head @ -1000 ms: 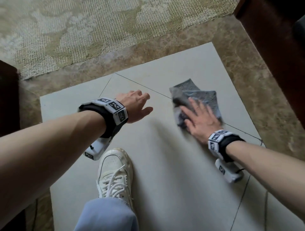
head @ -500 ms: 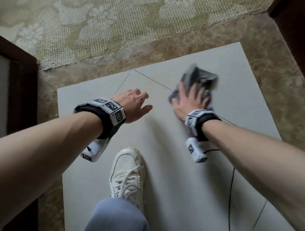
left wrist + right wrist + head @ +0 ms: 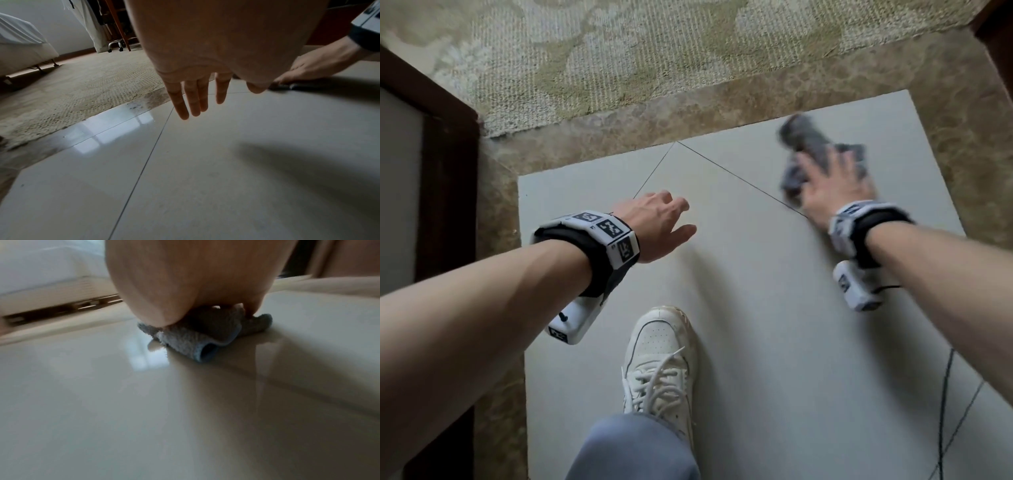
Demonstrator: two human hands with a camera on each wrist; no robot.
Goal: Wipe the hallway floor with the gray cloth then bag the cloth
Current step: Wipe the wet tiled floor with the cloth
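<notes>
Pale glossy floor tiles with thin dark grout lines fill the middle of the head view, framed by a mottled brown stone border; beyond it lies a woven beige rug with a faded floral pattern. Dark wooden framing stands at the left edge, and another dark piece is cut off at the top right corner. From the left wrist view the room shows low down: a white-draped bed or sofa on small legs, and a wheeled chair base half hidden behind a slanted wooden post.

The gray cloth lies crumpled on the tile near the far right corner of the pale area, its shape smeared by motion blur. The right hand presses down on it with fingers spread and fairly straight (the near part of the cloth is hidden under the palm). In the right wrist view the cloth bunches in folds beneath the heel of the hand, a bluish edge rolled toward the camera; the fingertips are out of sight there.

The left hand hovers over the tile, fingers loosely extended, holding nothing.

A white laced sneaker stands on the tile below a blue-gray trouser leg. Both wristbands carry black-and-white square marker patterns; no readable words appear
</notes>
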